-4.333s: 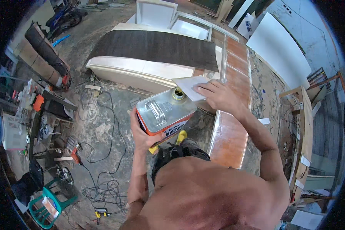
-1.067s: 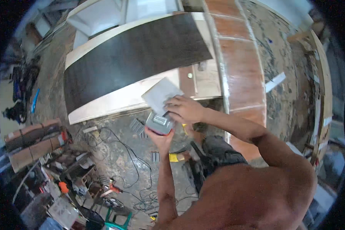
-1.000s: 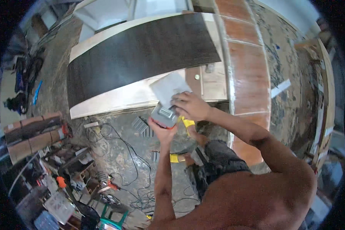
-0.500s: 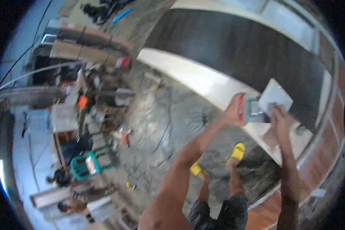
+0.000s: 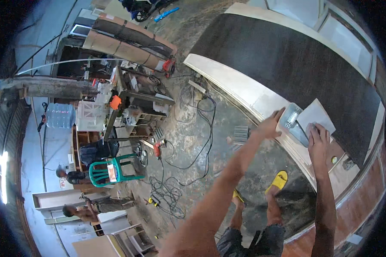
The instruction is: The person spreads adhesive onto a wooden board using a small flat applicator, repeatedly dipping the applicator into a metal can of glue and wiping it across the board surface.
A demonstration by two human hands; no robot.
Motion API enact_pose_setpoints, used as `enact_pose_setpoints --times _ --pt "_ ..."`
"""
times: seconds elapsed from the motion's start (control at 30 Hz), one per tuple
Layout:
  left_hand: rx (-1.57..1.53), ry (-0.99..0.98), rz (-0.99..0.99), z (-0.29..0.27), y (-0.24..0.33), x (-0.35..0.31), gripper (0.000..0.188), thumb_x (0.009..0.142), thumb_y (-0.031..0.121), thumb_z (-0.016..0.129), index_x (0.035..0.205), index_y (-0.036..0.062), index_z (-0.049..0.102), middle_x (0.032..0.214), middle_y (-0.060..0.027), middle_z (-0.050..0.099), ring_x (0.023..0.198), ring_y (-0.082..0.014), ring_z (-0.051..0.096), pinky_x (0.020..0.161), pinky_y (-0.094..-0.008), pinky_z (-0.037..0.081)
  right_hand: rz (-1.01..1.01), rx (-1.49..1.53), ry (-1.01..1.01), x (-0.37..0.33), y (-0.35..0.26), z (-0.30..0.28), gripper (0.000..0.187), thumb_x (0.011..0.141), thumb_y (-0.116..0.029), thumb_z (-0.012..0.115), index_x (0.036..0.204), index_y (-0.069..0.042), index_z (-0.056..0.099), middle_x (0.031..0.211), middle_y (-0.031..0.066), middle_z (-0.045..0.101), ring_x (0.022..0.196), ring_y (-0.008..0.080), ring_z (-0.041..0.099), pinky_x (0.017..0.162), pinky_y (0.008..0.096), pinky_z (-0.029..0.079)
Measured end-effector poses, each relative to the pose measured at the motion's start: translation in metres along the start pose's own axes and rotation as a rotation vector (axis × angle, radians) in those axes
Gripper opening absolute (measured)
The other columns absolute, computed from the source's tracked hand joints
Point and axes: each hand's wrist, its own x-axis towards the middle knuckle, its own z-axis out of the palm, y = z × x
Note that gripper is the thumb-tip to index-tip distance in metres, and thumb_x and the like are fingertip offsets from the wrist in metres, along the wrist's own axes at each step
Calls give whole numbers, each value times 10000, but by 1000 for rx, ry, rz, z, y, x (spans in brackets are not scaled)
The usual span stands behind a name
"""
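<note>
My left hand (image 5: pixel 271 124) grips the near side of an open tin (image 5: pixel 288 119) with a shiny, pale inside, tilted over the board. My right hand (image 5: pixel 319 140) is closed on a white, square flat piece (image 5: pixel 316 118), whose edge lies at the tin's mouth. What the tin contains cannot be made out. Both hands are above the near right part of a large dark brown sheet (image 5: pixel 283 55), which lies on a pale board (image 5: pixel 231 83). Close to my right hand, a small yellow-rimmed round thing (image 5: pixel 334 159) and a clear glass-like object (image 5: pixel 348 164) sit on the board.
Tangled black cables (image 5: pixel 169 197) run over the concrete floor near a red power tool (image 5: pixel 157 150). A green plastic chair (image 5: pixel 111 171) stands left, with two people beyond it. A cluttered workbench (image 5: pixel 116 103) fills the left. Yellow slippers (image 5: pixel 277 182) are on my feet.
The tin has turned so that its open mouth faces me more and its red side is out of sight. My view has swung left; both hands keep their hold.
</note>
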Motion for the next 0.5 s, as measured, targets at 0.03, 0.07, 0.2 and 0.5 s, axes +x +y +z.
enact_pose_setpoints --times 0.03,0.07,0.2,0.5 --pt "-31 37 -77 18 -1 -8 1161 662 202 800 1543 157 46 1443 -225 390 1246 -444 480 1041 -459 425 -4 -28 8 1 6 -7 334 842 -18 617 1170 -68 659 1204 117 577 1067 308 538 940 417 444" --pt "-74 126 -87 40 -5 -24 1132 700 213 791 1541 129 38 1456 -263 357 1244 -451 479 1032 -461 431 -8 -52 19 1 14 -10 334 845 -21 616 1174 -65 656 1205 119 576 1071 312 535 947 420 442" --pt "-186 301 -210 138 -102 -210 1057 764 192 761 1535 51 53 1539 -276 229 1403 -421 290 1130 -453 305 -18 -18 -34 -2 -20 -1 331 883 -55 575 1210 -45 627 1225 134 560 1117 331 505 986 426 419" --pt "-265 288 -1138 215 -64 -656 986 719 465 803 1456 6 336 1372 -258 505 1254 -384 509 1058 -436 406 -83 -81 -168 -17 -40 -46 314 892 -76 533 1185 15 601 1141 230 577 1137 404 495 976 488 403"
